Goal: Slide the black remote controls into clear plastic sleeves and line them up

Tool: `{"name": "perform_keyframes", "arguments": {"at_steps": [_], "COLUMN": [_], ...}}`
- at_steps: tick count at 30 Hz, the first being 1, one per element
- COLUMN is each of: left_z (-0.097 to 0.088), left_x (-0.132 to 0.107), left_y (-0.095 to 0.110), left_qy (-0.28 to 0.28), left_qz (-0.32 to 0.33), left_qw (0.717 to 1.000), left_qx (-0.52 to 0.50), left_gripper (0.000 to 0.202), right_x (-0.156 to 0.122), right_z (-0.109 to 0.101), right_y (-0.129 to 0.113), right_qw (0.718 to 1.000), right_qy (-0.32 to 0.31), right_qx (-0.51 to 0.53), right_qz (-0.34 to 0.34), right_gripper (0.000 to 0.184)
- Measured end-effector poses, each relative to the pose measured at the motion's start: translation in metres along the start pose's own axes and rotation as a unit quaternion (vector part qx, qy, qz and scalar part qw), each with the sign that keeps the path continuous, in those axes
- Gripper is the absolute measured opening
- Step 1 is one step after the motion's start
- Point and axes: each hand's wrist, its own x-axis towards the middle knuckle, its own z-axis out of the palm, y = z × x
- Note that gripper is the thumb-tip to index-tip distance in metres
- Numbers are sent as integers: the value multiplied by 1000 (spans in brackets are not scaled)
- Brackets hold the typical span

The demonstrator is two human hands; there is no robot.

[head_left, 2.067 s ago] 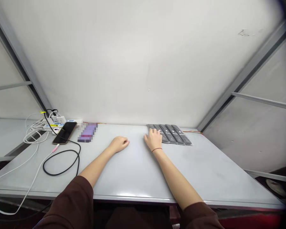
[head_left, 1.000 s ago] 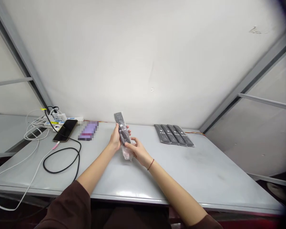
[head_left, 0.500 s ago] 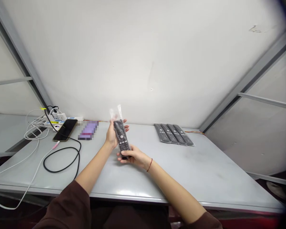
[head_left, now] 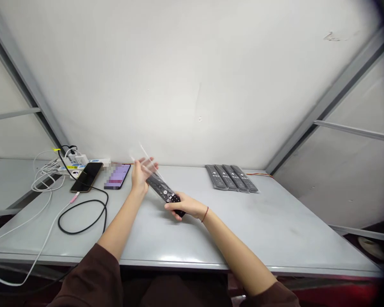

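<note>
A black remote control [head_left: 162, 189] slants above the table, its upper part inside a clear plastic sleeve [head_left: 147, 164]. My right hand [head_left: 188, 205] is closed around the remote's lower end, where the buttons look bare of plastic. At the sleeve's upper end, my left hand [head_left: 140, 177] has the plastic between thumb and fingers, with the fingertips showing through behind it. To the right, several more remotes [head_left: 231, 178] in clear sleeves lie side by side.
On the left lie a black phone [head_left: 87, 177] and a phone with a purple screen [head_left: 117, 176]. A power strip [head_left: 96, 163] with chargers stands behind them. A looped black cable [head_left: 83, 233] and white cables [head_left: 46, 238] cross the table. A white wall [head_left: 198, 85] rises behind.
The remote has tilted, its lower end moving right with my right hand and sliding partly out of the sleeve. My left hand has moved left with the sleeve's upper end.
</note>
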Motion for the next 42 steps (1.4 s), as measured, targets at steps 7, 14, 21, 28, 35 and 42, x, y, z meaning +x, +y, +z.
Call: {"name": "perform_keyframes", "arguments": {"at_steps": [7, 14, 21, 28, 35, 42], "left_z": [-50, -62, -66, -63, -53, -49], "left_x": [52, 52, 40, 58, 74, 76], "left_y": [34, 0, -41, -52, -51, -57], "left_qy": [83, 47, -134, -187, -191, -186], "left_qz": [-29, -37, 64, 59, 44, 56], "left_qw": [993, 949, 678, 594, 523, 547], "left_qx": [80, 309, 720, 780, 829, 814], "left_gripper": [32, 25, 48, 54, 62, 59], "right_x": [-3, -2, 0, 1, 1, 2], "right_z": [-22, -27, -28, -29, -29, -30], "right_y": [3, 5, 6, 8, 8, 11], "right_qw": [997, 996, 993, 995, 996, 995], "right_qy": [25, 82, 102, 85, 77, 81], "right_qx": [-38, -3, -2, -4, 13, 14], "right_qz": [58, 45, 54, 53, 49, 50], "right_gripper": [32, 28, 26, 29, 25, 27]}}
